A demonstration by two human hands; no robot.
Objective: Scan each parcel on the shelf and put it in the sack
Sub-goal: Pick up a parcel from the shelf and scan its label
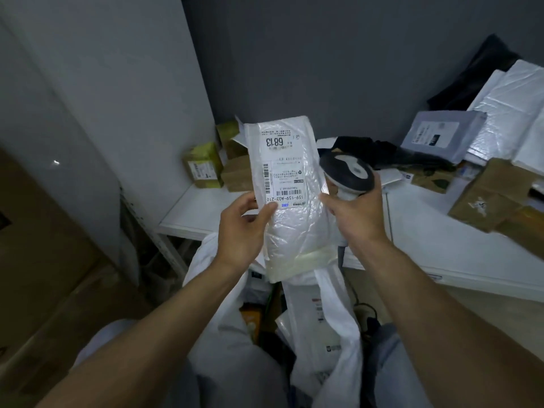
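Observation:
My left hand (241, 228) grips a white plastic-wrapped parcel (290, 207) by its left edge and holds it upright, its label facing me upside down. My right hand (357, 214) grips the handle of a grey-and-black barcode scanner (347, 172) just right of the parcel, its head level with the label. Below both hands the white sack (329, 313) stands open with several parcels inside. The white shelf (441, 245) lies behind.
On the shelf lie yellow-taped cartons (203, 164) at the back left, a grey mailer bag (438, 134), white mailers (509, 104), a black bag (471, 75) and brown cartons (494, 198) on the right. A grey wall stands at left. A scanner cable hangs by the sack.

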